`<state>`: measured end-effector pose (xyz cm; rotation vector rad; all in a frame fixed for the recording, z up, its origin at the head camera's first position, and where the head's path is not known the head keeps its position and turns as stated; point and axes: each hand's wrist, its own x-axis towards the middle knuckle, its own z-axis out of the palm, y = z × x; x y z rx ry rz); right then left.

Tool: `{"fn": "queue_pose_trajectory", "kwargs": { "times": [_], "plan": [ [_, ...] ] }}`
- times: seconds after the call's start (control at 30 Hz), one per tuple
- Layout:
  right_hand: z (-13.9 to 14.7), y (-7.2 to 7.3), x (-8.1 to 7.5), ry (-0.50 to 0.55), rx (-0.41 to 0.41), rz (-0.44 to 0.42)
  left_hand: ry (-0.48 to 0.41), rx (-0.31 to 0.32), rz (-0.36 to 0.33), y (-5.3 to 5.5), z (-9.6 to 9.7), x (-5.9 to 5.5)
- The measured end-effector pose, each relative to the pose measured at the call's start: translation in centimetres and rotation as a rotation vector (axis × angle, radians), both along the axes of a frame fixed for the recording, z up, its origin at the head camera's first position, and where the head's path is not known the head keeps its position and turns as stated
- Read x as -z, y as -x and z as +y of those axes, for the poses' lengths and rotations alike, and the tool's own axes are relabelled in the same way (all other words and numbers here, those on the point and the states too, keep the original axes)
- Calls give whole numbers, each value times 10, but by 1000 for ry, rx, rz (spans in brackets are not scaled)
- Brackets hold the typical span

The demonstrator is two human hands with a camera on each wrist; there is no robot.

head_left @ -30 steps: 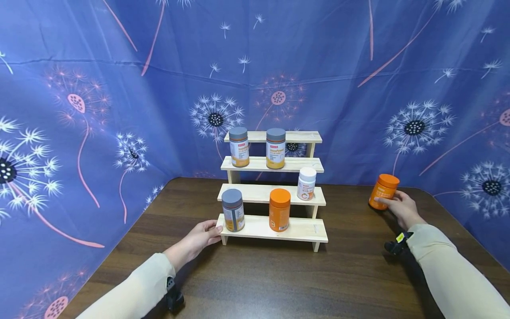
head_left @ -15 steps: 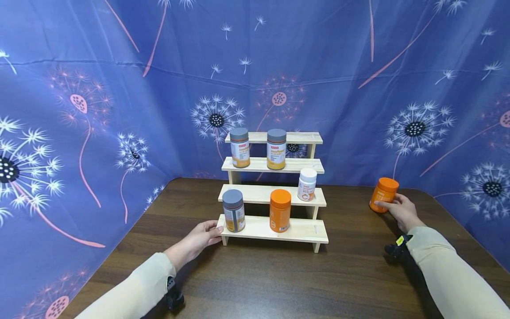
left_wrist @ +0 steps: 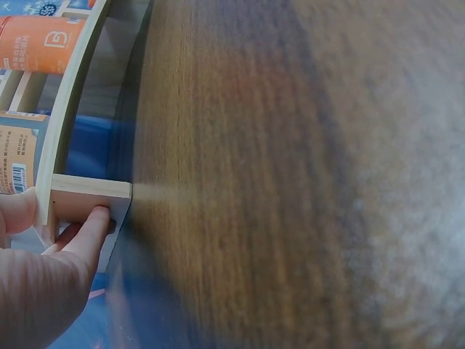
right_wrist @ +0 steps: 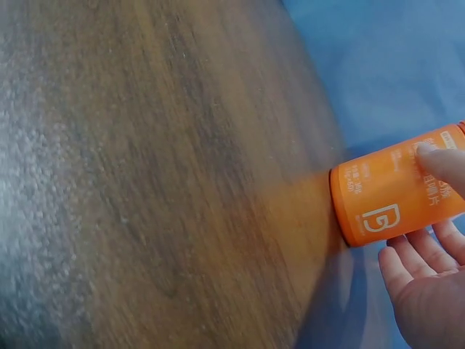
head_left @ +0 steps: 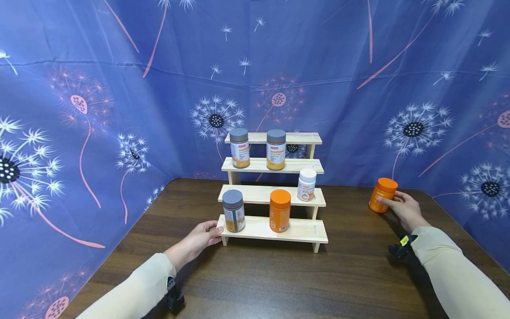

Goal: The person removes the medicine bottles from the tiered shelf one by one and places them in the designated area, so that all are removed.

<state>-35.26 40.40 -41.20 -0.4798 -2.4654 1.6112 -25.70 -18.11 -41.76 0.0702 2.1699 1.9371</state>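
The left grip [head_left: 197, 239] pinches the four-tier wooden rack [head_left: 303, 228]; the right grip [head_left: 407, 212] pinches, perhaps loosely, an orange lidded jar [head_left: 382, 195].

Your left hand [head_left: 199, 238] grips the left end of the lowest step [head_left: 304, 228] of a wooden rack [head_left: 300, 165] on the brown table [head_left: 279, 279]; your right hand [head_left: 407, 212] holds an orange jar [head_left: 379, 194] well apart to the rack's right. On that step you have a grey-lidded jar [head_left: 233, 213] and a second orange jar [head_left: 280, 215], side by side but apart. One step up stands a white bottle [head_left: 306, 185]; above it, another grey-lidded jar [head_left: 240, 151] and a third grey-lidded jar [head_left: 276, 153] face you before a blue dandelion cloth [head_left: 326, 57]
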Motion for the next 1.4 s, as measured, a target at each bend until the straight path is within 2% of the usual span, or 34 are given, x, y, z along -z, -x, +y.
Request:
{"fn": "queue_pose_trajectory", "kwargs": {
  "times": [0.3, 0.53, 0.77, 0.97, 1.07, 1.2, 1.3, 1.4],
  "plan": [
    [2, -8, -12, 53, 17, 23, -14, 15, 9, 0, -1, 2],
    [5, -10, -24, 123, -10, 101, -12, 10, 3, -1, -1, 3],
    [0, -12, -39, 173, 30, 98, -11, 26, 4, -2, -1, 2],
    [-7, -11, -55, 265, 53, 158, -17, 19, 9, 0, 0, 1],
    [-9, -10, -62, 236, 90, 144, -20, 17, 4, 0, 0, 1],
    [-13, -11, -70, 67, 89, 101, -13, 20, -5, 0, 0, 2],
    [-17, -12, -76, -20, 69, 99, -7, 18, -9, 0, -1, 2],
    [-20, -13, -84, -20, 53, 114, -3, 18, -5, 0, 0, 1]
  ]
}}
